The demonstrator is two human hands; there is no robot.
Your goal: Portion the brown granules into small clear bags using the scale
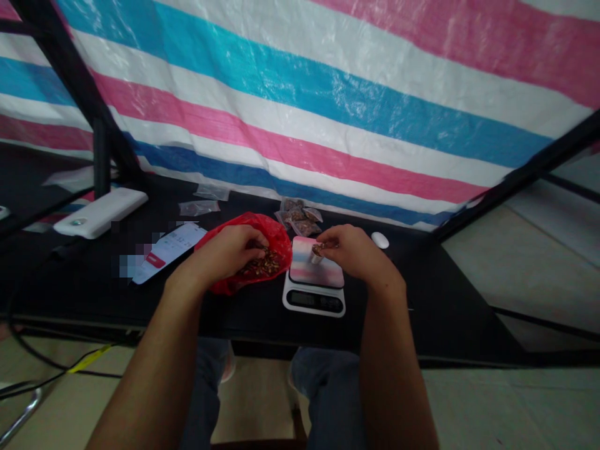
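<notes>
Cup (pixel 316 256) pinched in right hand (pixel 350 251) over scale (pixel 314 305); keep it upright. Left hand (pixel 233 247) rests among brown pieces (pixel 267 265) in red bag (pixel 277 232), hold cannot be told; take small pinches.

A head-worn camera looks forward and down at the nearby black table (pixel 445 300).

Exposure dim; black worktop (pixel 440 319) is rendered nearly featureless, especially along its front edge. Brightest area is the striped sheet (pixel 300 112) past the rear edge, scattered glare thrown off its creases. It is mirrored in the scale plate (pixel 304 274). Fine detail softened; scale display (pixel 302 299) can't be read. Geometry stretched by wide-angle distortion toward both worktop ends. Phone (pixel 175 245) partly masked by pixel blocks.
</notes>
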